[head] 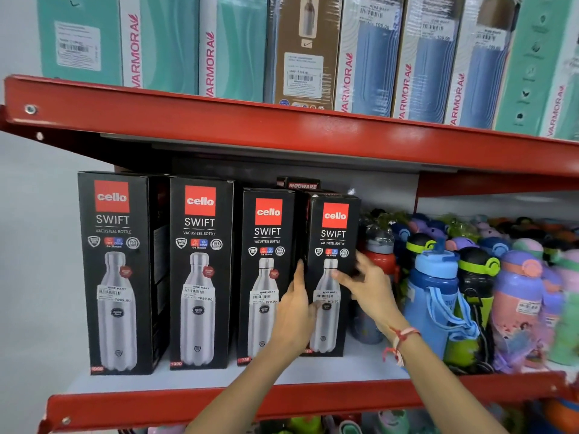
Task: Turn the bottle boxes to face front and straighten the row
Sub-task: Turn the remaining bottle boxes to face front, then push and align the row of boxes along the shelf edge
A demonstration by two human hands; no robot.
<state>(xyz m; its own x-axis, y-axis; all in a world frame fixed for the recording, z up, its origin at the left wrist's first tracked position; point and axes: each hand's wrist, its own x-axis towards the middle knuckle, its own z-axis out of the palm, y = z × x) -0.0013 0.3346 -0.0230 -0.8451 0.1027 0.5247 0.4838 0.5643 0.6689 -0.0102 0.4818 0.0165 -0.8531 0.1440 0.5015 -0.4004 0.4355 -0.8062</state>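
Note:
Several black Cello Swift bottle boxes stand in a row on the white shelf point(219, 375), all with printed fronts facing me. The two left boxes point(117, 270) point(200, 270) are taller; the third box point(266, 245) is shorter. The rightmost box point(333, 233) sits slightly further back than the others. My left hand point(294, 314) lies against that box's left edge, fingers pointing up. My right hand point(369, 289) holds its right side, fingers spread over the front. Both hands clasp this box.
Colourful plastic kids' bottles point(435, 292) crowd the shelf right beside the held box. A Modware box point(302, 184) stands behind the row. Red shelf lips point(282, 402) run below and above; Varmora boxes point(360, 57) fill the upper shelf.

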